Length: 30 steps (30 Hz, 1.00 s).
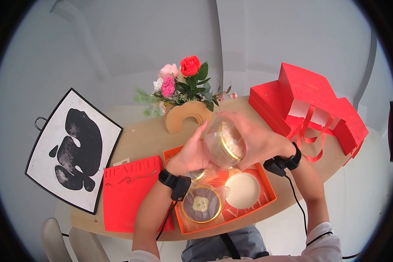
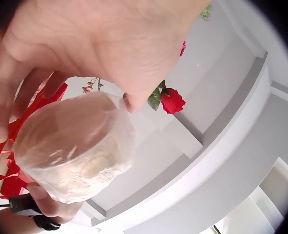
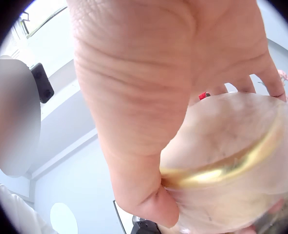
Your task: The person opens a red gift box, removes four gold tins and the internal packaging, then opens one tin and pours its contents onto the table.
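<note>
A round clear jar with a gold rim (image 1: 226, 144), in a thin plastic wrap, is held up between both hands over an orange-red gift box (image 1: 270, 197). My right hand (image 1: 258, 137) grips it from the right, its thumb (image 3: 156, 207) against the side by the gold band. From the left, my left hand (image 1: 190, 153) holds the wrapped jar, with fingers and thumb spread around it. Pale, lumpy contents show through the jar's wrap (image 2: 80, 161) in the left wrist view. In the box lie a wrapped gold-rimmed jar (image 1: 201, 204), another partly hidden one (image 1: 198, 175) and a round cream-coloured recess (image 1: 243, 191).
Left of the box lies a red lid (image 1: 129, 196) lettered HEALTH, beside a framed black-and-white picture (image 1: 81, 150). Flowers (image 1: 179, 87) in a wooden arch-shaped holder (image 1: 179, 117) stand at the back. Red gift bags with ribbons (image 1: 308, 94) occupy the table's right end.
</note>
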Motion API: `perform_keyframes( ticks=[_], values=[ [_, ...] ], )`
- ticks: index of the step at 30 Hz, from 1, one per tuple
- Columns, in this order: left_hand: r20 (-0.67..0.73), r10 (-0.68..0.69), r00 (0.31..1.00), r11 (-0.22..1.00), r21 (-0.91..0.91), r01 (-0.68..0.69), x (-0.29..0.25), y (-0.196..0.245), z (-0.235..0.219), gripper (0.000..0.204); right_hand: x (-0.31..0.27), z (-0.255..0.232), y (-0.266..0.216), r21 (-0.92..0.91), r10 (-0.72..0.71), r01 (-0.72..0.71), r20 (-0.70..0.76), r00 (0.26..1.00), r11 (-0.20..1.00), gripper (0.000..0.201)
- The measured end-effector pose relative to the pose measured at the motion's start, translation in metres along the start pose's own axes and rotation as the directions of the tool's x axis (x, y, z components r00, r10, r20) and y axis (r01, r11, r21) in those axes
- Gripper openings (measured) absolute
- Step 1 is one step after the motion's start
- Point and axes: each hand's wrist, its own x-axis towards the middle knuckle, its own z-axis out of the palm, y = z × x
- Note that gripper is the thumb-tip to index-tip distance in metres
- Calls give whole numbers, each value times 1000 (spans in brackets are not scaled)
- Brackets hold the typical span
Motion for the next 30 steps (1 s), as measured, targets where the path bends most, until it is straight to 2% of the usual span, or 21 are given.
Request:
perform_keyframes(
  ticks=[2,6,8,9,11,12,14,15,17,18,20,23,27,30],
  values=[
    [-89,65,994,994,-83,-73,-1,0,9,85,7,10,9,-37,17,-15,36,999,999,118],
    [-140,94,986,993,-57,-103,-2,-4,5,78,15,20,21,-149,-43,48,33,999,988,119],
    [-159,74,985,995,80,-61,-3,-6,-1,71,14,19,23,-147,-79,86,48,996,985,118],
    [-162,72,984,995,79,-60,-3,-5,-3,71,13,16,24,-144,-80,86,49,996,986,118],
    [-125,54,991,998,45,-48,-3,-5,-5,63,6,9,24,4,-60,60,48,997,998,115],
    [-129,53,990,998,45,-48,-4,-5,-3,63,3,5,24,7,-62,62,49,997,998,115],
    [-175,22,984,999,34,-17,-5,-3,4,59,-3,0,27,98,32,-33,8,999,995,118],
    [-180,24,983,999,34,-18,-4,-3,4,59,-7,-2,31,101,28,-29,10,1000,994,118],
    [-202,-10,979,999,48,20,-2,-4,4,58,-13,-3,40,131,145,-135,-74,987,982,109],
    [-203,-13,979,999,45,23,-1,-6,2,58,-14,-4,43,133,147,-137,-72,986,982,109],
    [-122,66,990,996,64,-58,2,-11,-7,60,-14,-7,49,257,247,-225,-59,967,940,106],
    [-88,110,990,993,46,-106,0,-16,-14,68,-17,-11,49,255,289,-280,3,957,926,102],
    [-123,134,983,990,64,-127,-3,-11,-3,72,-18,-15,40,235,271,-279,69,960,931,95],
    [-177,134,975,989,-38,-143,-3,-11,-2,71,-18,-11,40,294,262,-268,63,963,917,89]
  ],
)
